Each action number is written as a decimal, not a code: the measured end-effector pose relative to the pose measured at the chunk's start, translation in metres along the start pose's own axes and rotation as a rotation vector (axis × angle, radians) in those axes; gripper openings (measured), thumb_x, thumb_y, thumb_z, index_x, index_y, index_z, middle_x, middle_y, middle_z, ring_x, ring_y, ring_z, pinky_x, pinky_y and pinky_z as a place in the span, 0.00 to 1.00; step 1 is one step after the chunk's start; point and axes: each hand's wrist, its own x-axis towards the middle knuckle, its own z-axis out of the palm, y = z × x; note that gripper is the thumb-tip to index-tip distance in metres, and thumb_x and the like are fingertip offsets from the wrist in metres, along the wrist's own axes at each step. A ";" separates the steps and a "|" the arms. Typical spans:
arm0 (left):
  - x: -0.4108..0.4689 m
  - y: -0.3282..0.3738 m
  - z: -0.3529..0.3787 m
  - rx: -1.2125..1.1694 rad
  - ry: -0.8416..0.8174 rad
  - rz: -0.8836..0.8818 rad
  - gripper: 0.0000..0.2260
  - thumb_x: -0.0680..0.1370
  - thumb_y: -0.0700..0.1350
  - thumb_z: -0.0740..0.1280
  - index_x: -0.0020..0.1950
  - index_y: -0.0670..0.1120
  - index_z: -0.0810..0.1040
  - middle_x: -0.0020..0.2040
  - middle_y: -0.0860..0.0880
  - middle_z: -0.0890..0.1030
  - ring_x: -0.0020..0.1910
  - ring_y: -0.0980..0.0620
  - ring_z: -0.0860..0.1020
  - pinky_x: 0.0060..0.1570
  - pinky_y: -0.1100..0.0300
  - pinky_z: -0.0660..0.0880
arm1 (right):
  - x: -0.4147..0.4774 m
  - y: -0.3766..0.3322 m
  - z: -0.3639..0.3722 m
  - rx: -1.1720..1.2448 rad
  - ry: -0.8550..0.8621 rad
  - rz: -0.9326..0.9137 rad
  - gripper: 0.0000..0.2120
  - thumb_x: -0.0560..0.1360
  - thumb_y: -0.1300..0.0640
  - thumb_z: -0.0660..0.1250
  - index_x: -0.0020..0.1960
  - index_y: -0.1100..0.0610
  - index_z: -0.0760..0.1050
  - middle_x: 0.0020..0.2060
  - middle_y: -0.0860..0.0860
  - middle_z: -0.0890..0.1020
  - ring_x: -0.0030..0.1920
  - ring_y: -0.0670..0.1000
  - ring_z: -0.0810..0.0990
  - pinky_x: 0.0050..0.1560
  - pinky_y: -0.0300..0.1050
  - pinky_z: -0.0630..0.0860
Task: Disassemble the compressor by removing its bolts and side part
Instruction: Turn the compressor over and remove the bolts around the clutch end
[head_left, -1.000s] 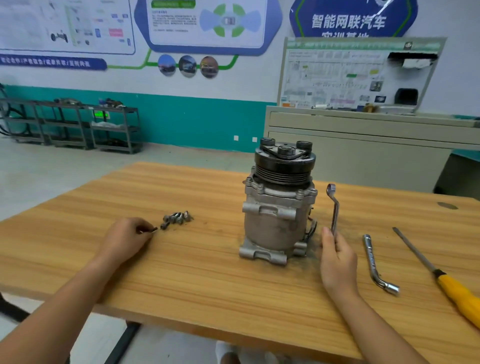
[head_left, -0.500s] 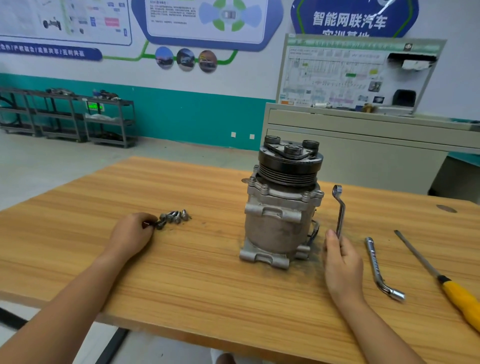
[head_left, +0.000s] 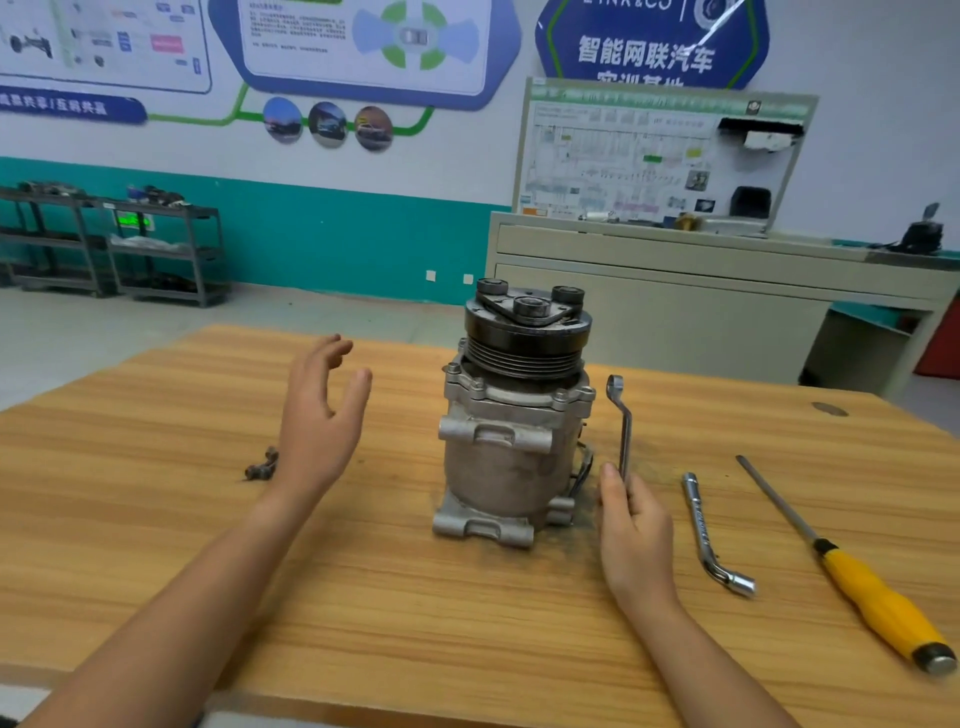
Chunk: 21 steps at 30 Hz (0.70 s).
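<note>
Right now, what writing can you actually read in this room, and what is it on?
"智能网联汽车": blue wall sign, large white characters; the line beneath is cut off.
Wall posters, display board, socket wrench marking: too small or blurred.
Compressor: none visible.

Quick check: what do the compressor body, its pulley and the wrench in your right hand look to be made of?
Compressor body: probably cast aluminium, judging by its dull grey, slightly grimy skin with moulded lugs. Pulley: dark metal, likely steel, with black grooved rim. Wrench, held by the right hand: bright, shiny, so probably chrome-plated steel.
</note>
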 end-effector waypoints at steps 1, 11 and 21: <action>0.003 0.010 0.014 -0.089 -0.021 -0.028 0.15 0.81 0.47 0.59 0.66 0.48 0.69 0.63 0.54 0.70 0.57 0.66 0.69 0.54 0.76 0.64 | 0.000 0.001 0.000 0.003 -0.001 0.006 0.16 0.79 0.57 0.58 0.32 0.50 0.68 0.22 0.44 0.69 0.26 0.40 0.67 0.28 0.33 0.63; -0.002 0.026 0.065 -0.409 -0.132 -0.040 0.13 0.77 0.48 0.55 0.58 0.51 0.74 0.56 0.60 0.76 0.55 0.71 0.72 0.53 0.75 0.67 | 0.004 0.006 0.001 -0.014 0.001 -0.052 0.17 0.79 0.58 0.58 0.31 0.52 0.69 0.26 0.41 0.74 0.30 0.38 0.70 0.31 0.30 0.65; -0.018 0.021 0.068 -0.522 -0.112 -0.016 0.16 0.78 0.49 0.50 0.65 0.55 0.63 0.64 0.57 0.70 0.63 0.65 0.69 0.60 0.73 0.64 | 0.000 0.003 0.003 -0.106 -0.058 -0.078 0.17 0.79 0.56 0.57 0.31 0.49 0.69 0.28 0.38 0.76 0.31 0.36 0.72 0.31 0.29 0.65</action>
